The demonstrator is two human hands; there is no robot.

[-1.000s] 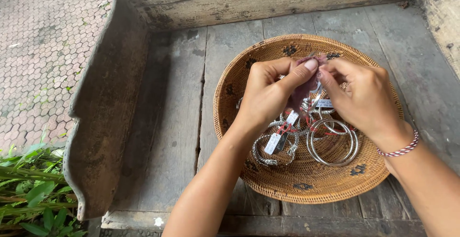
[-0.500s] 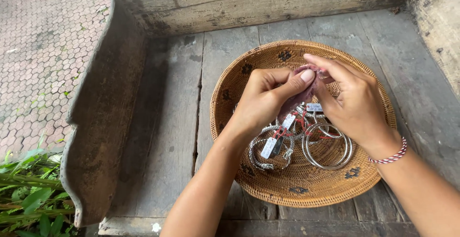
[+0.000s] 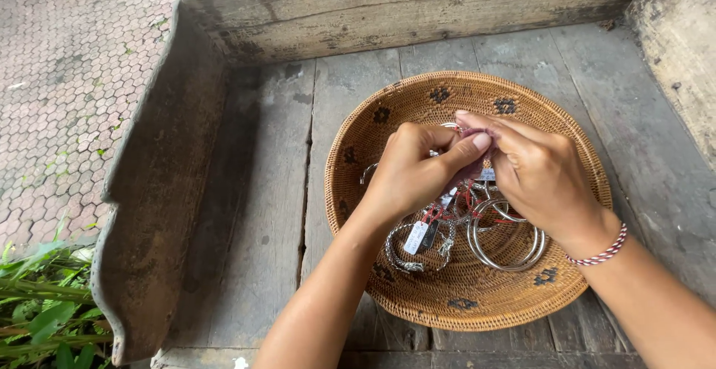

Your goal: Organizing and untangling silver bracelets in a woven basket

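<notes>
Head view, from largest down: weathered wooden planks [image 3: 253,212] carry a round woven basket [image 3: 418,294], which lies directly beneath both hands. Silver bangles [image 3: 507,238] with small tags [image 3: 416,237] lie in a loose heap just below and toward the wrist side of the pinch. Left hand [image 3: 410,171] and right hand [image 3: 541,175] meet above the basket's middle, fingertips pressed together on a small pinkish piece [image 3: 471,162] held between them, equally near to each hand. Whether it links to the bangles cannot be told.
</notes>
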